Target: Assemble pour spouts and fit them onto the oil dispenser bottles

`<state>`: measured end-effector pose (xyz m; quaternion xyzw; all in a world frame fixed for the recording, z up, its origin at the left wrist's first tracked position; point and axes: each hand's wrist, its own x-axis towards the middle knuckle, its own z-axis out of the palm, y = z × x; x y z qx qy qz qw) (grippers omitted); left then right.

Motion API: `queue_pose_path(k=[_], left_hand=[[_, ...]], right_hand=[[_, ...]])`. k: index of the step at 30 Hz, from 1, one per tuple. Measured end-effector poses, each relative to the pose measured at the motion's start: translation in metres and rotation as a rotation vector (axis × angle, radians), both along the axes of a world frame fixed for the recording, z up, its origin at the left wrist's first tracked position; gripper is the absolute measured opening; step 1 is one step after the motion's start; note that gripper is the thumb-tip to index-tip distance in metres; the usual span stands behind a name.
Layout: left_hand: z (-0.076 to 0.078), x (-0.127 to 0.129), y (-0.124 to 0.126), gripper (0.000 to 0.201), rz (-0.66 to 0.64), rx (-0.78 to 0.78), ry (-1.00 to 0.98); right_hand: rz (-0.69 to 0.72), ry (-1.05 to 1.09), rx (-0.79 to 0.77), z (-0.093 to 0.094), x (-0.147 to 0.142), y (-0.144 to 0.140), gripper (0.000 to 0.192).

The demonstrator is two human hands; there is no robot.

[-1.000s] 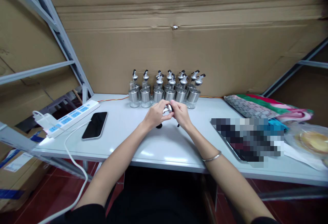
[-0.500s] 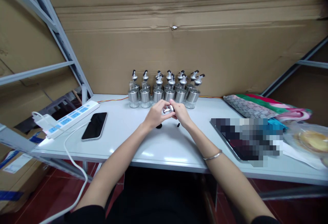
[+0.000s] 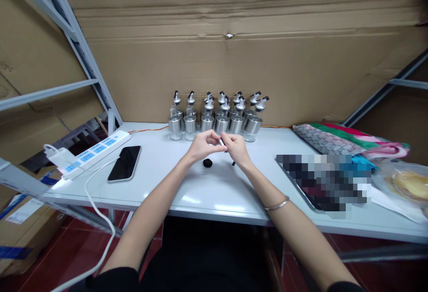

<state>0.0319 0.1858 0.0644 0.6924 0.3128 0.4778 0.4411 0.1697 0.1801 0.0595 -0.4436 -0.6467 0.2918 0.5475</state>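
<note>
My left hand point(image 3: 203, 146) and my right hand point(image 3: 236, 148) meet above the middle of the table. Their fingers are closed on a small silvery pourer piece point(image 3: 221, 141), mostly hidden between the fingertips. On the tabletop below my left hand lies a round black cap point(image 3: 207, 163). A tiny black part point(image 3: 233, 163) rests under my right hand. Behind the hands stand several glass oil bottles with steel sleeves point(image 3: 222, 125) in two rows. Most bear silver pourer tops with black tips; the two front bottles at the left point(image 3: 175, 125) have bare necks.
On the left of the white table point(image 3: 160, 149) are a phone point(image 3: 125, 163) and a power strip point(image 3: 90, 154) with a white cable. At the right lie a blurred-out dark flat item point(image 3: 310, 185), patterned fabric point(image 3: 347, 140) and a plastic-wrapped item point(image 3: 408, 183). Cardboard point(image 3: 187, 60) backs the table.
My fingers have shifted around the silvery piece, which shows less now. The black cap has come into fuller view below my left hand.
</note>
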Motion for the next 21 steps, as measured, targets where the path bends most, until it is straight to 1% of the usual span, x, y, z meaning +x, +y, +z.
queue_pose_path(k=[4, 8, 12, 16, 21], left_hand=[[0.003, 0.0, 0.001, 0.048, -0.109, -0.154, -0.097], [0.004, -0.001, 0.0, 0.047, -0.17, -0.222, -0.081], [0.003, -0.003, 0.001, 0.04, -0.267, -0.25, -0.107], [0.001, -0.004, 0.001, 0.037, -0.379, -0.387, -0.209], [0.0, -0.005, -0.001, 0.039, -0.398, -0.531, -0.202]], right_hand=[[-0.053, -0.178, 0.105, 0.003, 0.004, -0.003, 0.054], [-0.152, -0.385, 0.277, 0.005, 0.008, -0.006, 0.054], [-0.178, -0.444, 0.435, 0.005, 0.008, -0.008, 0.054], [-0.208, -0.498, 0.628, 0.004, 0.007, -0.01, 0.051], [-0.228, -0.596, 0.849, 0.005, 0.01, -0.012, 0.047]])
